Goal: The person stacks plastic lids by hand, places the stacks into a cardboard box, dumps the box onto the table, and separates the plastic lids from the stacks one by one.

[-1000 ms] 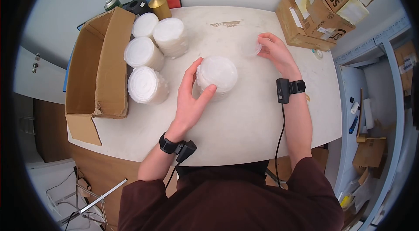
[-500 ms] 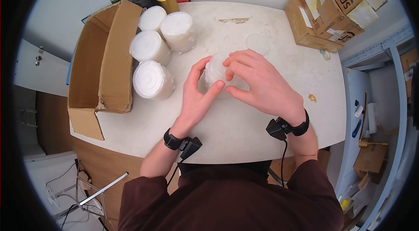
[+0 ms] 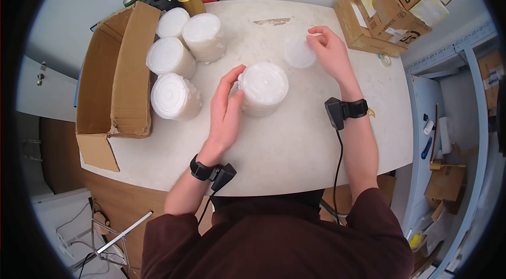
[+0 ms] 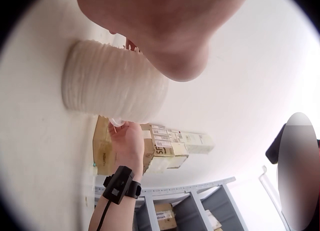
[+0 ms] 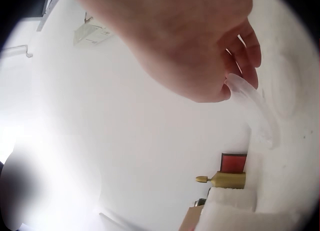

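Observation:
A stack of round, translucent white plastic lids (image 3: 263, 89) stands upright near the middle of the table. My left hand (image 3: 225, 115) rests along its left side, fingers stretched and thumb near the rim. Behind and to the right of the stack, my right hand (image 3: 334, 57) pinches the edge of a single thin lid (image 5: 254, 107) between thumb and fingers. In the right wrist view that lid tilts close over the tabletop, with another flat lid (image 5: 285, 86) lying beside it.
Several more lid stacks (image 3: 171, 56) stand at the left, beside an open cardboard box (image 3: 132, 73). A brass-coloured container (image 3: 191, 0) is behind them. Parcel boxes (image 3: 379, 20) are piled at the back right, with a roll of tape (image 3: 386, 60) in front. Grey shelving (image 3: 474, 105) borders the right side.
My right hand has moved from the stack to the back right, carrying a lid to where one lay flat. My left thumb has drawn in from the stack's front toward the fingers.

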Available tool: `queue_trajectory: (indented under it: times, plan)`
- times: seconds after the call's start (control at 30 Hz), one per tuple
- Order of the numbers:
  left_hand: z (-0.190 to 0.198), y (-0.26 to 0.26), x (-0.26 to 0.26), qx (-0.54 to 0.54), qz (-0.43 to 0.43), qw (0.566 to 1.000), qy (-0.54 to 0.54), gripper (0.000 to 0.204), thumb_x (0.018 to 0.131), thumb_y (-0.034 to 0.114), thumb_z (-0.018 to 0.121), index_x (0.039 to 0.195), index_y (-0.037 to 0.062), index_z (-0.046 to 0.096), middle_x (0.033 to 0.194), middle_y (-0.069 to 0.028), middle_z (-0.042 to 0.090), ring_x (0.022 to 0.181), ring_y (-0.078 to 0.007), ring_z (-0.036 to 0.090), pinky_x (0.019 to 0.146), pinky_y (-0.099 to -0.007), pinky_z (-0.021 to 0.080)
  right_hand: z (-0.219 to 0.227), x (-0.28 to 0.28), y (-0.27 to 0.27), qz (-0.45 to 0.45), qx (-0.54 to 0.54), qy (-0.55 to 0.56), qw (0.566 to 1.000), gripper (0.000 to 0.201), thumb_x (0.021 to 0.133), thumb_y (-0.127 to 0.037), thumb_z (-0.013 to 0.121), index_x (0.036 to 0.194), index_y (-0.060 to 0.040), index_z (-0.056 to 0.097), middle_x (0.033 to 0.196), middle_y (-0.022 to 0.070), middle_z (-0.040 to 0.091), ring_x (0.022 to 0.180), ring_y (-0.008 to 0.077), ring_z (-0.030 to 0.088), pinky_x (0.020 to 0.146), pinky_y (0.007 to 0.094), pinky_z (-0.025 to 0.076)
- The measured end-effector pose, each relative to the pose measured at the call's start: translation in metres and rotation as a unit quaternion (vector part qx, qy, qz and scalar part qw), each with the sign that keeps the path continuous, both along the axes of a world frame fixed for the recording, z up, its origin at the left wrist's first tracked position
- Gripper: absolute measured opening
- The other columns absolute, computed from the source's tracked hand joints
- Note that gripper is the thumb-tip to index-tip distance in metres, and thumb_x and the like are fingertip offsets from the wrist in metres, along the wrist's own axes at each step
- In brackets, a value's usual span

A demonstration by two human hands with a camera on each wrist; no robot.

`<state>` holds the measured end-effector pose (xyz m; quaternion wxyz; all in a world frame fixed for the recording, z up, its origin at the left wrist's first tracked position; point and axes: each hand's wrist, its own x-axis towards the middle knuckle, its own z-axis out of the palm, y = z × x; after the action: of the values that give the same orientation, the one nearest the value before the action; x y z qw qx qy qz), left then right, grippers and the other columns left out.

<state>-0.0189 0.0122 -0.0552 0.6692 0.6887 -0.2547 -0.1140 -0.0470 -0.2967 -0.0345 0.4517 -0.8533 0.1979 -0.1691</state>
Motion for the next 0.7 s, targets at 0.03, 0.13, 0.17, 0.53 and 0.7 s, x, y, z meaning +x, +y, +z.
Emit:
queue_trajectory:
  times: [0.03, 0.13, 0.17, 0.53, 0.7]
  plan:
    - [0.001, 0.001, 0.000, 0.002, 0.011, 1.000, 0.004, 0.050, 0.106, 0.011, 0.055, 0.155, 0.0004, 0.057, 0.152, -0.0172, 0.064, 0.145, -0.0279, 0.057, 0.127, -0.0427, 0.038, -0.009, 0.001, 0.001, 0.001, 0.003, -0.001, 1.000, 0.030, 0.107, -0.023, 0.070, 0.128, -0.0010, 0.069, 0.107, 0.0126, 0.081, 0.099, 0.0230, 0.076, 0.092, 0.0361, 0.058]
    - [-0.008, 0.001, 0.004, -0.002, 0.006, 1.000, -0.007, 0.048, 0.106, 0.012, 0.057, 0.152, 0.0002, 0.060, 0.147, -0.0168, 0.067, 0.142, -0.0279, 0.059, 0.125, -0.0419, 0.040, -0.013, 0.003, 0.014, -0.048, -0.326, -0.132, 0.935, 0.031, 0.106, -0.021, 0.071, 0.131, -0.0022, 0.071, 0.114, 0.0132, 0.080, 0.103, 0.0250, 0.077, 0.093, 0.0382, 0.058]
    - [-0.008, 0.001, 0.003, -0.002, 0.008, 1.000, -0.005, 0.048, 0.106, 0.012, 0.057, 0.152, 0.0002, 0.060, 0.147, -0.0168, 0.067, 0.142, -0.0279, 0.059, 0.125, -0.0419, 0.040, 0.015, -0.006, 0.034, 0.035, -0.231, -0.113, 0.966, 0.030, 0.105, -0.020, 0.071, 0.129, -0.0021, 0.072, 0.115, 0.0134, 0.080, 0.103, 0.0268, 0.077, 0.092, 0.0394, 0.058]
    - [-0.010, -0.001, 0.003, 0.010, 0.013, 1.000, -0.022, 0.043, 0.109, 0.018, 0.066, 0.148, 0.0014, 0.064, 0.149, -0.0149, 0.066, 0.142, -0.0280, 0.060, 0.123, -0.0410, 0.043, 0.044, -0.027, 0.113, 0.250, -0.162, -0.098, 0.950, 0.027, 0.101, -0.009, 0.070, 0.127, -0.0040, 0.075, 0.095, 0.0091, 0.070, 0.081, 0.0246, 0.069, 0.073, 0.0353, 0.056]
    - [-0.006, -0.001, 0.000, 0.003, 0.013, 1.000, -0.005, 0.040, 0.109, 0.019, 0.069, 0.146, 0.0025, 0.065, 0.148, -0.0128, 0.067, 0.142, -0.0256, 0.060, 0.122, -0.0407, 0.043, 0.050, -0.027, 0.110, 0.264, -0.114, -0.059, 0.956, 0.029, 0.101, -0.010, 0.070, 0.129, -0.0040, 0.075, 0.091, 0.0091, 0.070, 0.077, 0.0226, 0.067, 0.072, 0.0365, 0.055]
